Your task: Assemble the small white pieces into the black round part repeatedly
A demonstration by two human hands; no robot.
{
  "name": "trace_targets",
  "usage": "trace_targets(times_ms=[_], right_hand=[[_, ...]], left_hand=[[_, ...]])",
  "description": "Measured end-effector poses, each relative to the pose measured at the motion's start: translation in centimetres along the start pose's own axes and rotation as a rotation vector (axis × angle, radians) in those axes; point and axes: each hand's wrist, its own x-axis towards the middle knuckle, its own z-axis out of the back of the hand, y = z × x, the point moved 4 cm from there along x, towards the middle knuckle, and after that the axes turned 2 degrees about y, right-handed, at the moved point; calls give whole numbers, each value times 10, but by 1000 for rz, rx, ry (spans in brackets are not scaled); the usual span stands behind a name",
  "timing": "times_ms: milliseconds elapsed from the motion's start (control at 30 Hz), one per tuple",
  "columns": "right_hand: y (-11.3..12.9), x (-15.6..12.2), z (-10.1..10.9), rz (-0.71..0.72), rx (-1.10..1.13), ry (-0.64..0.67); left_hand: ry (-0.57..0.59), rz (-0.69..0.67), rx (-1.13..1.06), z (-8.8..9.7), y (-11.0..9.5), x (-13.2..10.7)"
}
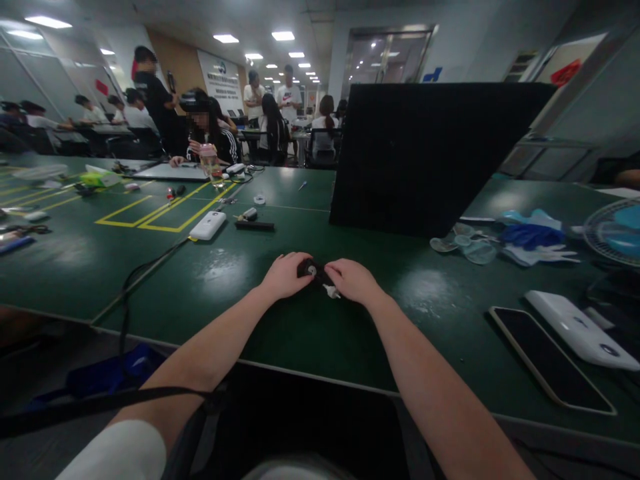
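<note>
Both my hands meet over the green table in the middle of the view. With its fingers wrapped around the left end, my left hand [287,275] grips a small black object with a white round disc [313,270] on it. My right hand [353,279] is closed in a pinch at the right end of that black object. A small white irregular piece [331,291] shows just below the right fingertips; whether it is attached to the black object I cannot tell. The fingers hide much of the black object, and its kind is unclear.
A large black panel [425,160] stands beyond my hands. Gloves [535,237], a phone [553,360] and a white device [583,327] lie to the right. Another white device [208,225] and a black bar [255,226] lie left. A person [207,130] sits across the table.
</note>
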Motion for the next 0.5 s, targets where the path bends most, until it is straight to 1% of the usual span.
trace_targets(times_ms=[67, 100, 200, 267, 300, 367, 400, 500], right_hand=[[9, -7, 6, 8, -35, 11], [12, -10, 8, -5, -53, 41], [15, -14, 3, -71, -62, 190], [12, -13, -2, -98, -34, 227], [10, -12, -4, -98, -17, 208], [7, -9, -4, -83, 18, 116], [6, -8, -2, -68, 40, 48], [5, -8, 8, -5, 107, -209]], left_hand=[[-33, 47, 10, 3, 3, 0], [-43, 72, 12, 5, 4, -1], [-46, 134, 14, 7, 7, -1], [-32, 152, 13, 7, 8, -1], [-24, 157, 11, 7, 8, -1], [-2, 155, -3, 7, 7, -1], [13, 147, -17, 6, 6, -2], [56, 104, -55, 5, 2, -2]])
